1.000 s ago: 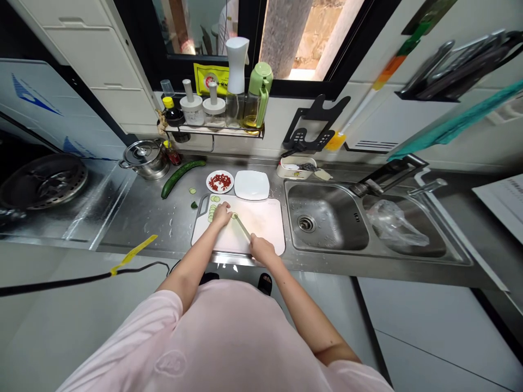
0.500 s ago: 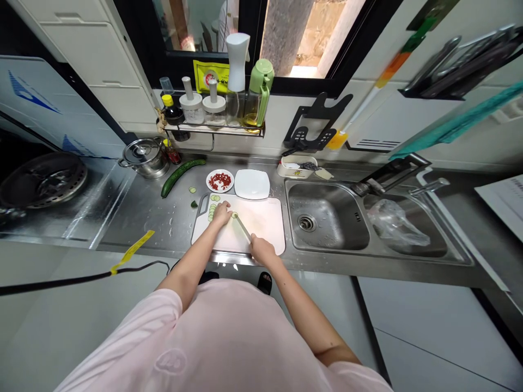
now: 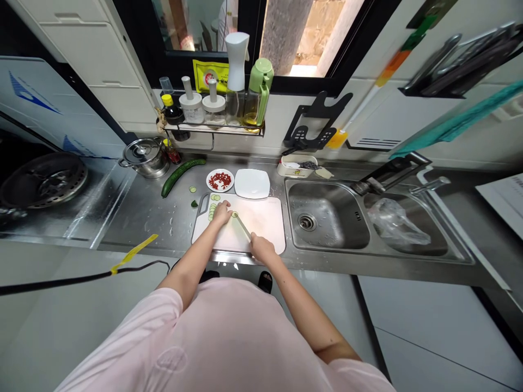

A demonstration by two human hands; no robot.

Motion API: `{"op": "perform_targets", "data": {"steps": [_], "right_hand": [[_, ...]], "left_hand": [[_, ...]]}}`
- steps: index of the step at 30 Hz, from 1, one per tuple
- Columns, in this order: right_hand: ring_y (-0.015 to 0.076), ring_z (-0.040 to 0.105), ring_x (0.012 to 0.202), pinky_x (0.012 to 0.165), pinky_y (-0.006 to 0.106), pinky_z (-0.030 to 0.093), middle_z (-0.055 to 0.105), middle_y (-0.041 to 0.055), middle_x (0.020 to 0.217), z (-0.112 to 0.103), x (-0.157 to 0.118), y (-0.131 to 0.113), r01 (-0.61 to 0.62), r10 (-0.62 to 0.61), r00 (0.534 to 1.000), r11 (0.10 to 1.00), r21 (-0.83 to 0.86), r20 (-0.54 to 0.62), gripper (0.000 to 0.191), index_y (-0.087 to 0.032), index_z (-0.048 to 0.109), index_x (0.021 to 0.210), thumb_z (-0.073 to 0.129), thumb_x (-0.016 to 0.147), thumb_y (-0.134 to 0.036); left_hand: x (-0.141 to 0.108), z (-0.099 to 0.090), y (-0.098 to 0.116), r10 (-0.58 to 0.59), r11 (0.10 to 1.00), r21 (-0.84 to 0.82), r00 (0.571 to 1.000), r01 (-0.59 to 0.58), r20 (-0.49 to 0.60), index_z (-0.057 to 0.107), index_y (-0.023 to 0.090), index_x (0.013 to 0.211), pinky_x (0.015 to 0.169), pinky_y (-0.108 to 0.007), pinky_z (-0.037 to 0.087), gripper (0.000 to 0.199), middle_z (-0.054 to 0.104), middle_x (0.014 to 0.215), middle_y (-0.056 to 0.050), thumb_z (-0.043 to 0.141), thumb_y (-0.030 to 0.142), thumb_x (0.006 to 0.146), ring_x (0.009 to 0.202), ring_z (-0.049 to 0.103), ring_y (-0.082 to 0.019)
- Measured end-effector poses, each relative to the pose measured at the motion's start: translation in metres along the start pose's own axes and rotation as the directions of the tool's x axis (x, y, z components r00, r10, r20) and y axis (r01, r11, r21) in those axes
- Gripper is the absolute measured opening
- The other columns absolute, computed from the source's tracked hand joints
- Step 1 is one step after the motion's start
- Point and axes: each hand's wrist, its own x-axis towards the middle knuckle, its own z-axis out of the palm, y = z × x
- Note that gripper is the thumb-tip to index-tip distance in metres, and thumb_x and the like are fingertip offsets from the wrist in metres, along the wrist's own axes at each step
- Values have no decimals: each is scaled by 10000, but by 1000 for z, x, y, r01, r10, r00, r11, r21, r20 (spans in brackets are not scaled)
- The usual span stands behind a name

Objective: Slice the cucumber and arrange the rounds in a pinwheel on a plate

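Observation:
A white cutting board (image 3: 261, 223) lies on the steel counter. My right hand (image 3: 262, 247) is closed round the handle of a knife (image 3: 243, 226), whose blade points up and left across the board. At the blade's tip is a pale green cucumber slice (image 3: 234, 214). My left hand (image 3: 222, 212) rests on the board just left of the tip, fingers bent together; what they hold, if anything, is hidden. Several cucumber slices (image 3: 212, 209) lie in a row by the board's left edge. Behind the board are a plate of chopped red pieces (image 3: 219, 180) and a white plate (image 3: 252, 184).
A whole cucumber (image 3: 180, 175) and a lidded steel pot (image 3: 145, 158) stand to the left, with a pan (image 3: 43, 179) farther out. On the right is a double sink (image 3: 330, 215), a plastic bag (image 3: 396, 223) in its far basin. A shelf of bottles hangs behind.

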Motion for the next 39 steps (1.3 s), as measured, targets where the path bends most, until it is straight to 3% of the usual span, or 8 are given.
{"op": "perform_targets", "data": {"steps": [11, 27, 39], "right_hand": [[235, 619, 910, 689, 298, 399, 647, 127, 970, 9, -15, 10, -19, 20, 1000, 999, -30, 19, 235, -194, 462, 1101, 327, 912, -227], [235, 615, 924, 700, 306, 413, 641, 133, 1009, -1, 6, -6, -2, 2, 1000, 1000, -6, -5, 272, -182, 465, 1118, 305, 898, -189], [238, 612, 928, 725, 315, 411, 638, 138, 1018, 3, 0, 0, 2, -2, 1000, 1000, 3, 3, 281, -176, 465, 1133, 315, 895, -188]], "left_hand": [[0, 1, 0, -3, 1000, -10, 1000, 3, -1, 520, 237, 1007, 792, -288, 397, 248, 551, 984, -57, 587, 271, 771, 892, 545, -186], [1, 2, -1, -9, 1000, -8, 1000, 9, 1, 515, 238, 1005, 803, -289, 392, 251, 547, 1000, -58, 601, 296, 776, 920, 542, -193], [-4, 4, -1, 14, 1000, -24, 999, -15, -37, 542, 223, 1030, 830, -291, 408, 245, 544, 1014, -65, 544, 213, 786, 902, 552, -186]]}}
